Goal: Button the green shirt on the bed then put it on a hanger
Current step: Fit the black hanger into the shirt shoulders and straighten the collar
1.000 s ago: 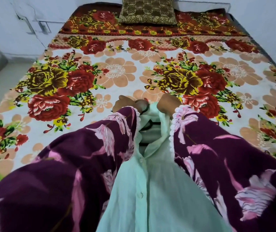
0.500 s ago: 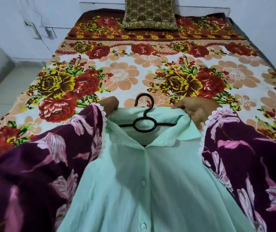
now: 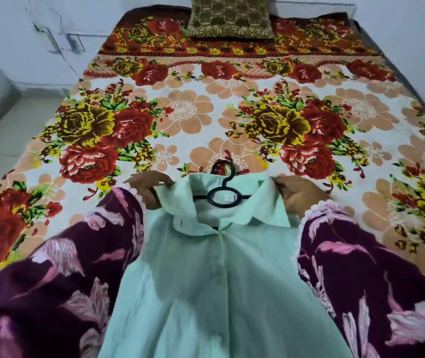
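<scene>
bed (image 3: pixel 232 104): floral cover, pillow (image 3: pixel 230 18) at head | shirt (image 3: pixel 219 280): buttoned, on hanger (image 3: pixel 223 192) | left hand (image 3: pixel 148 188): pinching collar | right hand (image 3: pixel 300 195): gripping collar

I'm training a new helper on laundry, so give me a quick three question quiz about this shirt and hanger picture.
1. True or false: the black hanger is already inside the green shirt, its hook sticking out above the collar.
2. Which hand pinches the shirt's shoulder fabric, the left hand or the right hand?
3. Multiple choice: at the head of the bed lies a) a towel, b) a brown cushion, c) a basket.

Key: 1 true; 2 both, one at each shoulder; 3 b.
</scene>
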